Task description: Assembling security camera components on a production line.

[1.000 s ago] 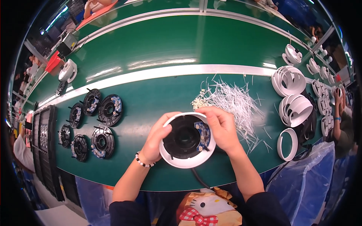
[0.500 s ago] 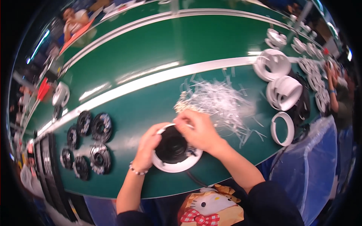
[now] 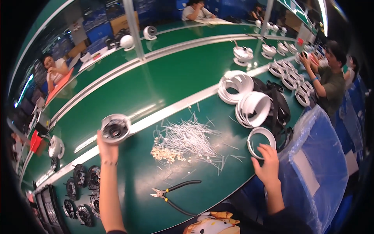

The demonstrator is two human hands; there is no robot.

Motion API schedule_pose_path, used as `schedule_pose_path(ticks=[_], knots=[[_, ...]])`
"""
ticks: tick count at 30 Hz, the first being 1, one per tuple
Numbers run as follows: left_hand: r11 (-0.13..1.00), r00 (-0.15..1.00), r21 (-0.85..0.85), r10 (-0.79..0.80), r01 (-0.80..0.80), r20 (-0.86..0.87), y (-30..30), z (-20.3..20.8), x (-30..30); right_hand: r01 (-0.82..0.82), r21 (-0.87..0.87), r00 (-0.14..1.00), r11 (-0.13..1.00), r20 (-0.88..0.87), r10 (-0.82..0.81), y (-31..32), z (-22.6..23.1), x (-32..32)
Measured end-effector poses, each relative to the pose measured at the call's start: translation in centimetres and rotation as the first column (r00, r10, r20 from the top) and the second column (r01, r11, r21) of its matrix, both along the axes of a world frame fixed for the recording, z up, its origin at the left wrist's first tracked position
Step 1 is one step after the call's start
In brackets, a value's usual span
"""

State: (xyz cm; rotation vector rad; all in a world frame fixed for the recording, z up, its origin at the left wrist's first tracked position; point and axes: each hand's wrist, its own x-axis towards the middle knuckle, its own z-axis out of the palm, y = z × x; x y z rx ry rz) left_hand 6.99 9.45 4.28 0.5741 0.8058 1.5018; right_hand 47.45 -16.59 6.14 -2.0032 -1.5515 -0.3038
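My left hand (image 3: 106, 150) holds up a white round housing (image 3: 124, 136) with black parts inside, at the metal strip along the table's far side. Its fingers are partly hidden behind the housing. To the right, my right hand (image 3: 269, 167) is open, fingers apart, over the near edge of a single white ring (image 3: 251, 147); whether it touches the ring I cannot tell. Diagonal cutters (image 3: 171, 190) with black handles lie splayed on the green table between my arms. Beyond them is a heap of cut clear-white strips (image 3: 191, 134) with small cream-coloured ends (image 3: 165, 154).
Several black round assemblies (image 3: 84, 214) lie at the left. Stacks of white rings (image 3: 255, 107) stand at the right beside a black bag (image 3: 278, 105). A blue plastic-lined bin (image 3: 319, 152) is by the right edge. A co-worker (image 3: 331, 74) handles something farther right.
My left hand has carried the housing up and left to the metal strip. The right hand has let go of it and moved right to the single ring. The cutters have come into view.
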Motion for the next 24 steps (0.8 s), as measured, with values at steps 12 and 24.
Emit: schedule_pose_path(ticks=[12,24], knots=[[0.945,0.920,-0.229,0.140,-0.235,-0.365,7.7,-0.7,5.0,-0.079,0.186,0.966,0.979,-0.229,0.122,-0.2,0.7,-3.1],[0.987,-0.617,0.054,-0.052,-0.151,-0.785,-10.7,4.5,-13.9,-0.913,0.068,0.379,0.402,-0.225,0.898,1.5,2.0,-20.3]])
